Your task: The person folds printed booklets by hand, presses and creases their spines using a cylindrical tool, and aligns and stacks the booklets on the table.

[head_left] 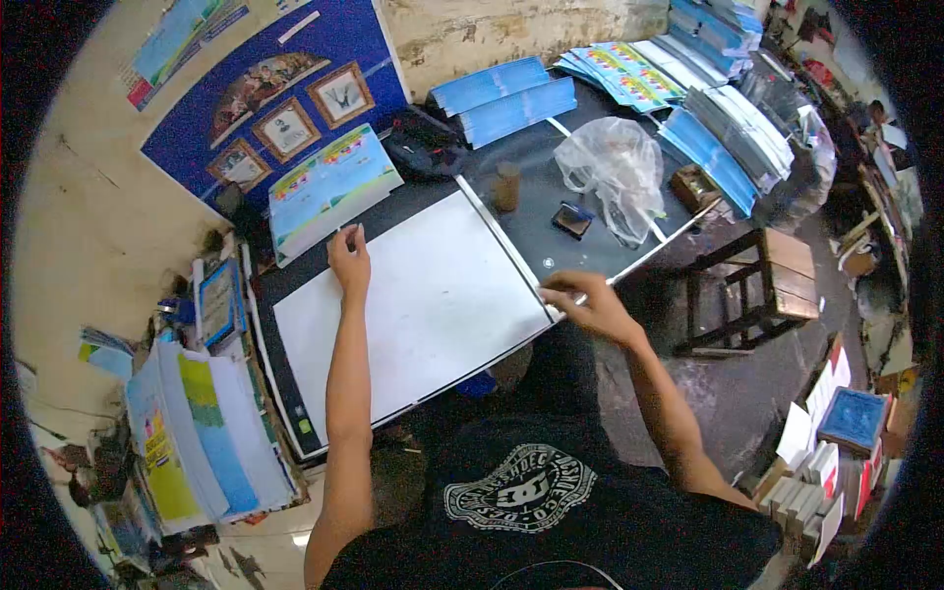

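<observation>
A large white sheet or board (413, 295) lies flat on the dark table in front of me. My left hand (349, 261) is over its far left edge, fingers loosely bent and apart, close to a stack of colourful printed sheets (334, 187). I cannot tell whether the fingertips touch that stack. Along the right side of the white surface runs a narrow pale strip (501, 246). Near the strip's closer end hovers my right hand (595, 307), slightly blurred, with bent fingers pointing left and a gap between them. Nothing shows in either hand.
On the table (536, 147) stand a brown jar (506, 187), a small dark ink pad (572, 219) and a crumpled clear plastic bag (615, 172). Blue printed stacks (516, 103) line the back. A wooden stool (787, 275) is at right; paper piles (206, 433) are at left.
</observation>
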The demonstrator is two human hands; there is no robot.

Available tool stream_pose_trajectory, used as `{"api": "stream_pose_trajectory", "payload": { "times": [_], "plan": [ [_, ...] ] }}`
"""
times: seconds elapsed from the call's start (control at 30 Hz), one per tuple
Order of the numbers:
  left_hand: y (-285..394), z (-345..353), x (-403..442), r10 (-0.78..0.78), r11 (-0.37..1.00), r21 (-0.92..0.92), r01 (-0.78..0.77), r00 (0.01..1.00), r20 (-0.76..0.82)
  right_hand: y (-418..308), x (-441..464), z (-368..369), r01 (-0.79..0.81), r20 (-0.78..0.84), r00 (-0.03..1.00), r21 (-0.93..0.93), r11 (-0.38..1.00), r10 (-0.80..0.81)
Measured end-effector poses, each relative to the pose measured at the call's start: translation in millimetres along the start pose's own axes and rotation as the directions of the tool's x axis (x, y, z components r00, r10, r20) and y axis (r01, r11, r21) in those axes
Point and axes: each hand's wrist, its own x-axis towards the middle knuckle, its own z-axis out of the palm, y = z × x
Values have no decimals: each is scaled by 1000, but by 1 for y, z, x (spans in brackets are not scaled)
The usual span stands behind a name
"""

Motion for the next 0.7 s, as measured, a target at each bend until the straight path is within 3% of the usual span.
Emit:
{"api": "stream_pose_trajectory", "payload": {
  "times": [0.1, 0.13, 0.2, 0.3, 0.43, 0.5, 0.57, 0.63, 0.7],
  "plan": [
    [-2, -22, 33, 175, 952, 246, -183, 983, 55, 8, 68, 40, 263, 220, 940, 15, 965, -259],
    [-4, -27, 46, 235, 921, 303, -243, 970, 62, 8, 95, 47, 180, 382, 913, -57, 982, -145],
    [-22, -36, 67, 248, 882, 380, -280, 960, 131, 41, 148, 83, 305, 372, 910, -309, 901, -181],
    [-34, -46, 90, 340, 865, 284, -414, 899, 275, 56, 192, 114, 234, 166, 971, -481, 845, -174],
    [-46, -46, 99, 293, 894, 204, -399, 865, 408, 62, 224, 119, 249, 104, 969, -398, 883, -226],
    [-49, -41, 103, 310, 892, 214, -398, 883, 351, 65, 233, 120, 282, 87, 959, -369, 886, -269],
    [-59, -41, 107, 281, 900, 233, -368, 900, 334, 54, 234, 116, 199, 133, 978, -400, 895, -158],
    [-62, -41, 112, 243, 935, 169, -312, 910, 335, 62, 236, 121, 218, 90, 976, -330, 918, -199],
    [-60, -43, 117, 203, 945, 175, -277, 915, 349, 58, 238, 119, 159, 83, 987, -282, 946, -141]
  ]
}}
